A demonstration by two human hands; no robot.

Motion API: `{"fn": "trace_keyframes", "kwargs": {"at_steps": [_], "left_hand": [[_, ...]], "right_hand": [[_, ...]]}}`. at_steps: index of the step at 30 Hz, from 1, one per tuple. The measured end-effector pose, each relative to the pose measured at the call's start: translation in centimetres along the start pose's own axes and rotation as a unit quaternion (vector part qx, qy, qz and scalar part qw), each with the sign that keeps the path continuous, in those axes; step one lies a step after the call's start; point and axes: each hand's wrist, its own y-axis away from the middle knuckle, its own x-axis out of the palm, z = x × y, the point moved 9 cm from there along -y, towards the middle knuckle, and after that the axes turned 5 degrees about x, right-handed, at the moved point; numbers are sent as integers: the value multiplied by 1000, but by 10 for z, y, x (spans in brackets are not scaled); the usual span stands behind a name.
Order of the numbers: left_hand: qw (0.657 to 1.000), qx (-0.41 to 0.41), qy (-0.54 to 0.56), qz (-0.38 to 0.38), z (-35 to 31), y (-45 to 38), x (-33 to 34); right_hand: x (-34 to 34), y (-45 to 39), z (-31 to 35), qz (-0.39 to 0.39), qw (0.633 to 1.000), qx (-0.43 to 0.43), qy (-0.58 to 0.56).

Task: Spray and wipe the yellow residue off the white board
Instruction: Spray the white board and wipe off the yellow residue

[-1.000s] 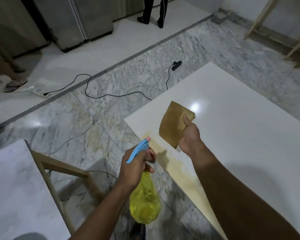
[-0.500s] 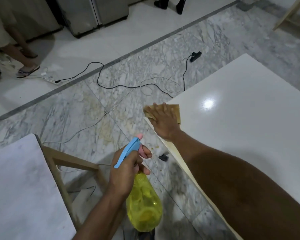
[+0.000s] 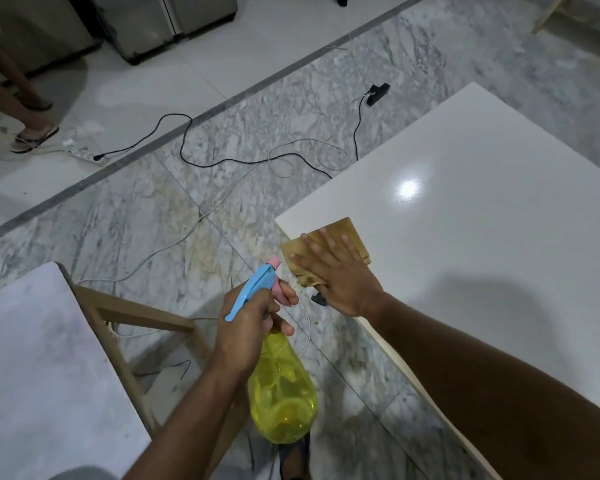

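Note:
The white board [image 3: 482,209] fills the right side, glossy, with a light glare spot. A brown cloth [image 3: 352,233] lies flat at the board's near-left edge, a little back from the corner. My right hand [image 3: 340,271] presses on the cloth with fingers spread straight. A yellowish rim shows along the board's left edge [image 3: 392,351] below the hand. My left hand [image 3: 248,323] grips a yellow spray bottle [image 3: 281,400] by its blue trigger head, held over the floor left of the board.
A grey marble-topped table [image 3: 32,368] with a wooden frame stands at lower left. Black and white cables [image 3: 222,161] trail across the marble floor. A person's sandalled foot [image 3: 32,136] is at far left. Grey cabinets [image 3: 167,26] stand at the top.
My right hand brought the cloth down from the air onto the board, then slid it back from the corner along the left edge. The spray bottle stayed gripped in my left hand.

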Motion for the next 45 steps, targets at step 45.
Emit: {"fn": "trace_keyframes", "kwargs": {"at_steps": [45], "left_hand": [[978, 60, -79, 185, 72, 275, 290]], "right_hand": [[74, 468, -64, -67, 994, 74, -54]]}}
